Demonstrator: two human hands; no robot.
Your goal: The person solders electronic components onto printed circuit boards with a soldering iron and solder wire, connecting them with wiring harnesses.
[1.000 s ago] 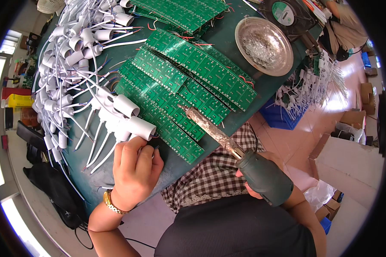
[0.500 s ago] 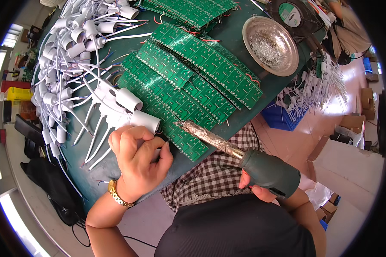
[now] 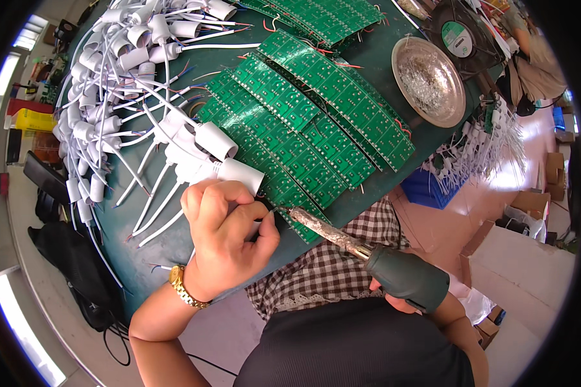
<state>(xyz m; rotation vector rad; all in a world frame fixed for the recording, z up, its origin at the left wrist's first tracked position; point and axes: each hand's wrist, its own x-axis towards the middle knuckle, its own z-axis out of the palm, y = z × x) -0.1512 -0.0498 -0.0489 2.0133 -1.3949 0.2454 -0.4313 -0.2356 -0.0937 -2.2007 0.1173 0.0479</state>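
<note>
My right hand (image 3: pixel 403 302) grips the dark green handle of a soldering iron (image 3: pixel 329 233) from below. The iron's stained metal barrel points left, and its tip is close beside the fingertips of my left hand (image 3: pixel 229 235). Those fingers are closed in a pinch, and a thin wire seems to run from them toward the tip; the rest of their grip is hidden. Just beyond the left knuckles lie white lamp sockets (image 3: pixel 241 175) with white cables. Green circuit board panels (image 3: pixel 290 151) lie overlapped under and beyond the iron's tip.
A large heap of white sockets with cables (image 3: pixel 119 58) covers the table's left side. A metal bowl (image 3: pixel 461 106) with shiny bits stands at the right, near a black fan (image 3: pixel 465 39). Off the table's right edge, a blue crate (image 3: pixel 429 188) holds more cabled pieces.
The table scene has shifted right in view. My left hand has come nearer the iron's tip, still pinched. The iron's tip sits slightly lower and further right in the picture.
</note>
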